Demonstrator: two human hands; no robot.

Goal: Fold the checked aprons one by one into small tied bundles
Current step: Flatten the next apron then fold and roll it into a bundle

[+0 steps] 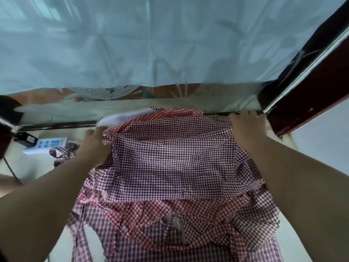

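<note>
Purple-and-white checked cloth apron (170, 157) stretches sideways over the red checked apron pile (170, 214); my left hand (95, 146) and right hand (245, 125) each grip a far corner, equally near.

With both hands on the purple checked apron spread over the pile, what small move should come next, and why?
Probably fold it in half: the purple-and-white checked cloth apron lies spread flat, the left hand holds its left edge and the right hand its far right corner.

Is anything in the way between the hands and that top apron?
Nothing visible. The left hand and right hand hold the top apron at its side edges, above a pile of other aprons.
</note>
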